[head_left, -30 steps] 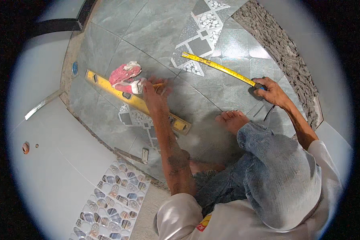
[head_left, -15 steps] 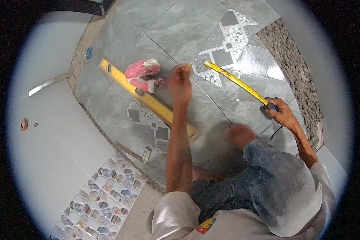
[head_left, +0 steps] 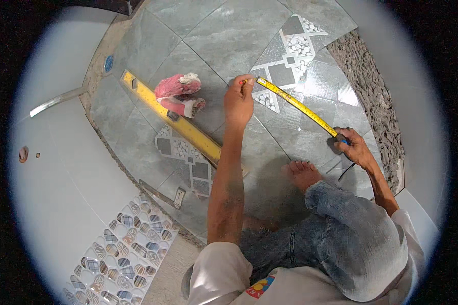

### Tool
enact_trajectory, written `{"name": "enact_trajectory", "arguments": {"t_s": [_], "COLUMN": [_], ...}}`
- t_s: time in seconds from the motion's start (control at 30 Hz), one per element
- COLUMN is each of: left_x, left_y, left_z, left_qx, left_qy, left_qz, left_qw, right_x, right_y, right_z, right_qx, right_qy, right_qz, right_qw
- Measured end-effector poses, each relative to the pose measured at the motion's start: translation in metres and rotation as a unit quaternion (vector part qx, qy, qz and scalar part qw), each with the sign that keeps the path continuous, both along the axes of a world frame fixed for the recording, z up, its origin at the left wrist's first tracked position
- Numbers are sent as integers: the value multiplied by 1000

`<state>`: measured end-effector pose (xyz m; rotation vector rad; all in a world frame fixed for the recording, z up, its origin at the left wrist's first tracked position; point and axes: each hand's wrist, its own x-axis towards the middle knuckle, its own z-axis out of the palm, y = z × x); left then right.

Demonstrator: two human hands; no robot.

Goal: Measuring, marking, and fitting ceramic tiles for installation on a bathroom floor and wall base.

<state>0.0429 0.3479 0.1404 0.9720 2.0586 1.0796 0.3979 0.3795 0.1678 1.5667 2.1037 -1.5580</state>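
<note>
Tiled floor in grey, with a rough grey mortar strip along its edge at 2 o'clock from the centre of the view. A pale wall stands at 9 o'clock.

Change noted: one second ago the left hand was beside the pink-and-white cloth bundle; it is now at 12 o'clock, just beside the free end of the yellow tape measure. The right hand, at 3 o'clock, has kept its grip on the tape's case. Assessment: both tools are now brought to one spot on the tiles.

State of hands: the left is closed in a pinch on a slim pencil-like item, of which a red end shows; the right is wrapped around the tape case. Whether the left fingers touch the blade cannot be told. The blade runs out from the right hand toward 10 o'clock.

Count: one tape measure; one pencil-like item; one cloth bundle at 11 o'clock; one yellow spirit level at 10 o'clock, its near end partly hidden by the left forearm; two patterned tile bands, at 1 o'clock and 9 o'clock; one round blue cap at 10 o'clock; two wall holes, one large, one small.
</note>
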Motion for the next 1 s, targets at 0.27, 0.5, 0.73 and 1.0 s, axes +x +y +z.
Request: {"name": "enact_trajectory", "arguments": {"t_s": [0.27,0.5,0.73,1.0], "left_x": [0,2,9,-23], "left_y": [1,5,13,-4], "left_z": [-9,-6,12,72], "left_qx": [22,-46,-98,-122], "left_qy": [31,72,192,238], "left_qz": [-17,-44,-87,-89], "left_qw": [999,995,973,959], "right_x": [1,1,4,10], "right_y": [1,1,0,-7], "right_z": [-1,-2,-1,4], "right_qx": [9,0,-11,41], "right_qy": [12,-17,-3,54], "right_qz": [-2,8,1,36], "right_qw": [1000,1000,1000,997]}}
